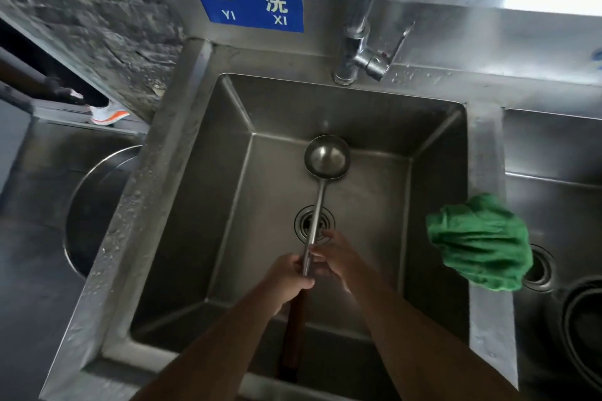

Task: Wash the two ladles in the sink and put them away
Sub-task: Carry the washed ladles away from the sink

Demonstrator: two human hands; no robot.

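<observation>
One steel ladle [326,158] with a long metal shaft and a brown wooden handle is held over the steel sink [195,205], its bowl facing up above the basin floor. My left hand [288,277] is closed around the shaft where metal meets wood. Just ahead of it, the fingers of my right hand [338,259] touch and wrap the shaft. The drain [314,223] lies under the shaft. No water runs from the faucet [358,42]. I see no second ladle.
A crumpled green cloth [482,241] lies on the divider to the right of the basin. A second basin [553,205] at the right holds dark round pots [583,325]. A large steel lid or bowl [94,205] sits at the left. A blue sign [250,3] is on the backsplash.
</observation>
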